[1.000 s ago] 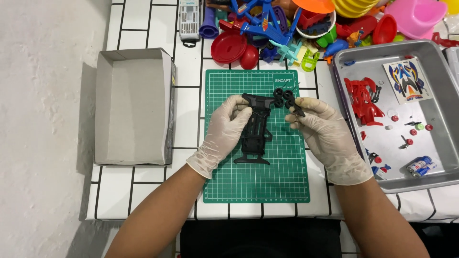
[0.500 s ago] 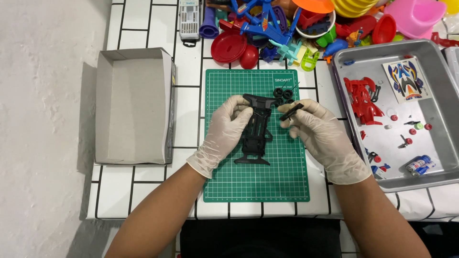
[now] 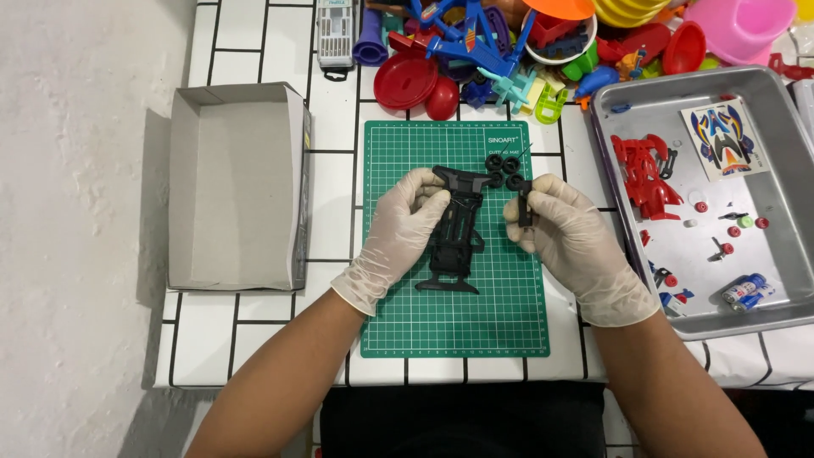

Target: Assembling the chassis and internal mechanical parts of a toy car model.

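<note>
Chassis, black toy-car frame, lies mid cutting mat; left hand grips its left edge. Right hand pinches a small black part just beside the frame. Loose wheels sit near the mat's far edge. Step judged: fitting part; next calls for alignment.

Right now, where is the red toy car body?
In the head view, the red car body lies at the left end of the metal tray, right of the green cutting mat.
</note>
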